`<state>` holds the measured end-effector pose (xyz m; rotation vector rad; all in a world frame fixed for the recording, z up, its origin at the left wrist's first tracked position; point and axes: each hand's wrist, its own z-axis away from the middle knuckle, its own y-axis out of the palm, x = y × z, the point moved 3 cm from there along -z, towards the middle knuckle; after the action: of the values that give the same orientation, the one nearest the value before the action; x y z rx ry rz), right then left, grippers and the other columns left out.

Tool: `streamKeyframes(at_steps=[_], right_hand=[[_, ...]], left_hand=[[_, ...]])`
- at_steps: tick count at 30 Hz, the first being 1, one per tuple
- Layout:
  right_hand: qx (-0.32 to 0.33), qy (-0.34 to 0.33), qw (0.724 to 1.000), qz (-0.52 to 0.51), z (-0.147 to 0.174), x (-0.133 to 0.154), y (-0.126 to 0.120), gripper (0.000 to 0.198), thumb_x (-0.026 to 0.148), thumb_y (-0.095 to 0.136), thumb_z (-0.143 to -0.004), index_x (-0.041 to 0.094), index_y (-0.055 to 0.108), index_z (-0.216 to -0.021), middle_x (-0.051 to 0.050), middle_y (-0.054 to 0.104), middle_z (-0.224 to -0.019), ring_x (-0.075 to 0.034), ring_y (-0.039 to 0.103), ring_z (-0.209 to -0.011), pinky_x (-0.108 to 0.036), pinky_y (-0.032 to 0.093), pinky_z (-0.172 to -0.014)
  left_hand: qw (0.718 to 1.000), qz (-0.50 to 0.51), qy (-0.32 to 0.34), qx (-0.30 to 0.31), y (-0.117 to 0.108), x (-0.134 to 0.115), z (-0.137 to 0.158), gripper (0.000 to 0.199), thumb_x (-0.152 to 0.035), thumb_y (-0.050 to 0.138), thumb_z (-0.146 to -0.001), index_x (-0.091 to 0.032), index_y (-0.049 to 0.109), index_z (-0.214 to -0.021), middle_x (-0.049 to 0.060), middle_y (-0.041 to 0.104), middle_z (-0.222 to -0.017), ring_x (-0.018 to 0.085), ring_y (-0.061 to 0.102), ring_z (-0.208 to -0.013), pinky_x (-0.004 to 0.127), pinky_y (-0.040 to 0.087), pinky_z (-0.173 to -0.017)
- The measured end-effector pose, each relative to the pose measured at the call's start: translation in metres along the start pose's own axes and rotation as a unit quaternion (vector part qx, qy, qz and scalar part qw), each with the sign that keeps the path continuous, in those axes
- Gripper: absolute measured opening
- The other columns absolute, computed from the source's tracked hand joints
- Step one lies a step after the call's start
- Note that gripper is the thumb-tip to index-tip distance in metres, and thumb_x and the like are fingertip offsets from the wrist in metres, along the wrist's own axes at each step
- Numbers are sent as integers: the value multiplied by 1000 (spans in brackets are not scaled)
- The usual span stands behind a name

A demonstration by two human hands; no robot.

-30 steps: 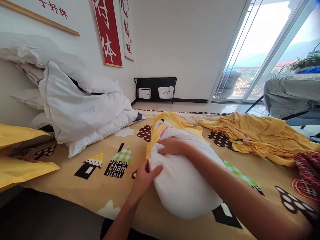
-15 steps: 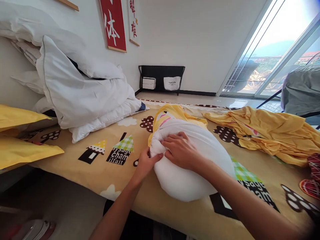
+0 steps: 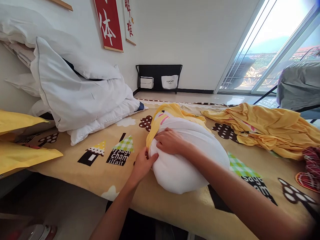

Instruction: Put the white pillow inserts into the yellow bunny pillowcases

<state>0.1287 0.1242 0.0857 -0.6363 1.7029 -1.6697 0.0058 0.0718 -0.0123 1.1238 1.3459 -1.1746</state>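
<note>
A plump white pillow [image 3: 172,176] lies on the patterned bed cover in front of me, its far end inside a yellow pillowcase [image 3: 165,111] with pink marks. At the pillow's left side, my left hand [image 3: 143,163] pinches the edge of the pillowcase between thumb and fingers, the thumb against the white fabric. My right hand [image 3: 170,141] rests on top of the pillow with curled fingers gripping its fabric near the case's opening. Those fingertips are partly hidden in the folds.
White pillows [image 3: 82,93] are piled at the left, near yellow packets [image 3: 27,156]. On the right lies a crumpled yellow cloth [image 3: 270,126] beside a dark red patterned item [image 3: 311,166]. A black rack [image 3: 158,71] stands by the far wall. The bed cover's [image 3: 82,181] front edge runs below me.
The yellow edge now reaches further down the pillow's left side, toward me. My right hand has shifted left and its fingers have curled in more. The view has turned slightly.
</note>
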Motion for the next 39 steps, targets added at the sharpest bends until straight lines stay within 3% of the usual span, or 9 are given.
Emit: streamKeyframes(at_steps=[4, 7, 11, 15, 19, 24, 29, 35, 39], right_hand=[[-251, -2, 967, 49, 77, 32, 4, 36, 23, 41, -91, 13, 60, -120, -13, 57, -131, -26, 45, -126, -42, 29, -103], [-304, 9, 949, 80, 113, 45, 26, 45, 35, 46, -92, 17, 51, -133, -11, 47, -142, -26, 36, -134, -46, 24, -108], [-274, 8, 960, 58, 100, 28, 30, 42, 35, 46, -93, 24, 50, -134, -6, 45, -144, -23, 36, -135, -45, 23, -107], [-198, 21, 980, 1, 65, -5, -1, 34, 28, 48, -92, 24, 58, -124, -7, 54, -136, -23, 41, -131, -44, 21, -104], [-99, 16, 995, -25, 42, -26, -25, 29, 22, 52, -85, 25, 65, -111, -6, 58, -131, -24, 48, -123, -44, 23, -99], [-48, 2, 999, -12, 26, -30, -28, 19, 19, 52, -81, 19, 69, -88, -8, 66, -116, -23, 57, -107, -41, 27, -93], [-7, 4, 1000, 27, 19, -22, -22, 20, 17, 52, -79, 19, 70, -88, -8, 69, -104, -21, 60, -99, -39, 30, -89], [-49, -22, 995, 79, 13, -15, -7, 21, 17, 50, -82, 15, 70, -91, -12, 67, -102, -22, 57, -102, -38, 31, -89], [-192, -64, 977, 64, 39, -10, 3, 25, 22, 49, -86, 14, 66, -102, -13, 63, -116, -24, 53, -111, -39, 33, -93]], left_hand=[[999, -16, 28, -29, 1, -7, -12, 29, -40, 69, -68, -17, 52, -75, 0, 57, -72, 13, 51, -65, 22, 39, -57], [997, -23, 53, -43, 3, -12, -21, 27, -38, 68, -69, -16, 54, -73, 0, 58, -71, 13, 51, -66, 22, 39, -58], [996, -14, 49, -74, 2, -18, -26, 28, -40, 67, -69, -17, 52, -68, -3, 53, -65, 11, 47, -61, 21, 37, -54], [996, 58, -20, -60, 0, -31, -29, 37, -48, 67, -67, -17, 47, -69, -4, 51, -64, 9, 47, -55, 20, 38, -48], [994, 91, -64, -13, -3, -55, -36, 40, -43, 74, -59, -17, 46, -70, -3, 53, -62, 11, 53, -52, 24, 47, -48], [994, 84, -75, -10, -9, -72, -44, 40, -32, 80, -52, -16, 47, -69, -1, 59, -61, 13, 57, -51, 26, 50, -46], [994, 83, -71, 0, -8, -82, -51, 41, -27, 80, -50, -17, 44, -64, -3, 57, -54, 11, 54, -46, 24, 49, -42], [992, 81, -93, 11, -5, -91, -65, 39, -21, 80, -52, -18, 43, -64, -5, 53, -49, 10, 53, -42, 24, 48, -42], [996, 70, -53, -18, -9, -76, -58, 40, -28, 80, -52, -17, 45, -68, -4, 55, -57, 11, 54, -48, 25, 49, -46]])
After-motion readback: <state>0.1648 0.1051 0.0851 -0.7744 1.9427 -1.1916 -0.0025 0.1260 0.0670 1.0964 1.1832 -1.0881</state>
